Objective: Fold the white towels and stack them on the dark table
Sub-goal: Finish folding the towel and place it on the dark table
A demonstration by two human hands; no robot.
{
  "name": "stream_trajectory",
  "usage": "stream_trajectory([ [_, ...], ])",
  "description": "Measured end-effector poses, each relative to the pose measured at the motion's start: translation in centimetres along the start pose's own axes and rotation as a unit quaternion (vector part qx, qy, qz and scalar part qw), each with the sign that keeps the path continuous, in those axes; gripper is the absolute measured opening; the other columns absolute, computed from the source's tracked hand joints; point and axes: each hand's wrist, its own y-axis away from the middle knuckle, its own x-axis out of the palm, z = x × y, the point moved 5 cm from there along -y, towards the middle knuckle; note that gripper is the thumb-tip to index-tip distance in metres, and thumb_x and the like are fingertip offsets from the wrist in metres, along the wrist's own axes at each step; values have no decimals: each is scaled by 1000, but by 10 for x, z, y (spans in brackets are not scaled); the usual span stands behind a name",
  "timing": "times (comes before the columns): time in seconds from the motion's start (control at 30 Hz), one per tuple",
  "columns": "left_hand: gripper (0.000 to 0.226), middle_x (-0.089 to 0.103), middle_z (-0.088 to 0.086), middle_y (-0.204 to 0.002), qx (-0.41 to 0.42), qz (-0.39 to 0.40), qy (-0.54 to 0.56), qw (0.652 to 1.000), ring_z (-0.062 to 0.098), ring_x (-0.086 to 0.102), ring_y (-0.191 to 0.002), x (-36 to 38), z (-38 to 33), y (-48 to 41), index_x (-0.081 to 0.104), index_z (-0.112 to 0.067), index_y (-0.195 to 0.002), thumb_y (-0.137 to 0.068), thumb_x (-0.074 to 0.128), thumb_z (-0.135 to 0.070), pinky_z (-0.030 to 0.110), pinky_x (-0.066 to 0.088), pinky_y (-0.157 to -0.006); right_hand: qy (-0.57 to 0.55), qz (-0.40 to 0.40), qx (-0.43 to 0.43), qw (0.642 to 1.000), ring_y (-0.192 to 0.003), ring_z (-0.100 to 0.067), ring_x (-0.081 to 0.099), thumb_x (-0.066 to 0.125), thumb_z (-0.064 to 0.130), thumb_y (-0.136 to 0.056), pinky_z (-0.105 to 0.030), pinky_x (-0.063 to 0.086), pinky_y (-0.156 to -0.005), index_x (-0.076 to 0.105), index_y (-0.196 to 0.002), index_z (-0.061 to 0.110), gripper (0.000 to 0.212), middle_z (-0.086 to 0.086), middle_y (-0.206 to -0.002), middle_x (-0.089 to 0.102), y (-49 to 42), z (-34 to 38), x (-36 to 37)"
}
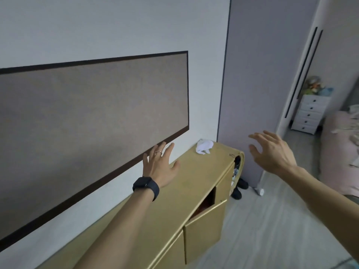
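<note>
White cloth first: you have one towel (204, 146) in view, crumpled on top of the gold cabinet (194, 181) at its far end, close to the wall. One cabinet door (204, 226) on the front stands ajar. Two dark shoes (240, 188) sit on the floor just past the cabinet's far end, and one white chest (310, 113) stands well beyond that.

Both your arms reach forward. Your left hand (158, 166) is over the cabinet top, back of the hand up, fingers straight and spread and pointing toward the far end. It holds nothing and is short of the towel. Whether it touches the top is not clear. It carries one ring (158, 152), and one black watch (146, 186) is on the wrist. Your right hand (272, 150) hangs in the air off the cabinet's front side, beyond its far corner, with the fingers spread and slightly bent. It is empty too, and apart from the towel.
</note>
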Motion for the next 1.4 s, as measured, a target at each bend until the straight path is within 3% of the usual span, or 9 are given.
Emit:
stream_trajectory([
  [0.37,63,19,-5,-162,-5,35,-4,999,19,10,-149,143,-3,-262,22,-37,-152,-95,42,-53,47,9,-116,-8,58,33,998,-143,-22,32,48,40,-99,-46,35,-112,50,-141,28,44,4,-146,51,-220,-86,166],
  [0.63,61,17,-5,-162,-39,93,-2,995,19,8,-150,251,-15,-388,22,-37,-152,-96,42,-52,49,9,-119,-30,144,44,988,-145,-18,27,44,41,-99,-44,35,-110,48,-140,30,43,5,-148,49,-334,-144,296],
  [0.83,62,14,-6,-163,-130,135,17,982,18,5,-150,353,-12,-447,21,-37,-153,-96,42,-51,48,5,-120,-60,221,-16,973,-140,-19,33,47,41,-98,-42,35,-110,51,-138,31,41,5,-145,51,-403,-174,416],
  [1.0,64,15,-6,-163,-199,190,28,961,17,8,-150,449,-10,-469,20,-36,-153,-95,43,-53,47,10,-121,-66,284,-70,954,-143,-13,28,44,47,-99,-39,35,-110,46,-142,32,46,11,-147,47,-436,-184,521],
  [1.17,65,24,-3,-160,-257,221,40,940,19,21,-147,541,4,-480,21,-31,-153,-95,44,-52,46,24,-117,-97,338,-108,930,-142,-14,28,46,48,-97,-38,32,-111,41,-145,33,50,9,-148,45,-446,-177,625],
  [1.4,64,52,-3,-142,-323,162,119,925,22,51,-127,612,36,-512,30,-28,-150,-93,53,-46,41,44,-102,-85,324,-183,924,-135,-17,35,51,47,-95,-35,33,-103,44,-140,37,47,9,-145,44,-445,-153,727],
])
